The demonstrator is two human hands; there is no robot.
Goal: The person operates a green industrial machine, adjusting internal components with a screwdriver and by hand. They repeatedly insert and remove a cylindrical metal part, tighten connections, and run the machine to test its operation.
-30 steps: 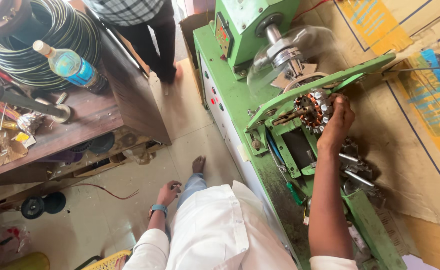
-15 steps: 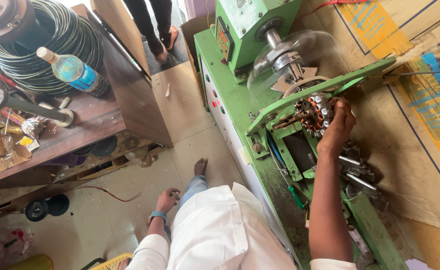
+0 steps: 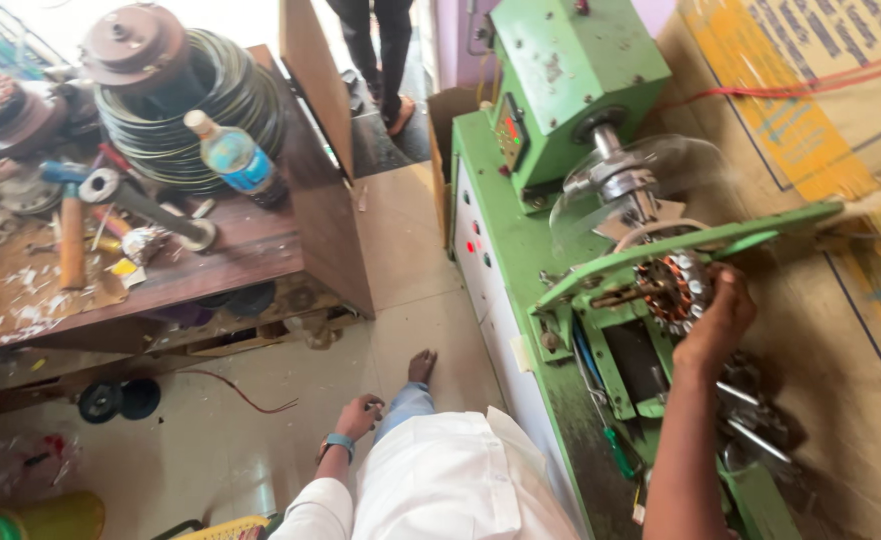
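Observation:
My right hand (image 3: 723,318) reaches out to a green winding machine (image 3: 551,90) and grips a round stator with copper coils (image 3: 669,285), held under a green bar (image 3: 701,250). Just behind the stator, a steel shaft with a blurred clear guard (image 3: 641,180) sticks out of the machine head. My left hand (image 3: 361,414), with a blue wristband, rests with curled fingers on my knee in blue jeans. It holds nothing. My bare foot (image 3: 422,366) is on the tiled floor beside the machine.
A wooden bench (image 3: 221,265) at left carries a coil of dark cable (image 3: 201,110), a plastic bottle (image 3: 233,158), a hammer and metal parts. Another person's legs (image 3: 381,50) stand at the back. Black wheels (image 3: 119,399) lie under the bench.
My right hand stays on the stator. The view has shifted slightly, and the person at the back has stepped farther away. My left hand remains on my knee.

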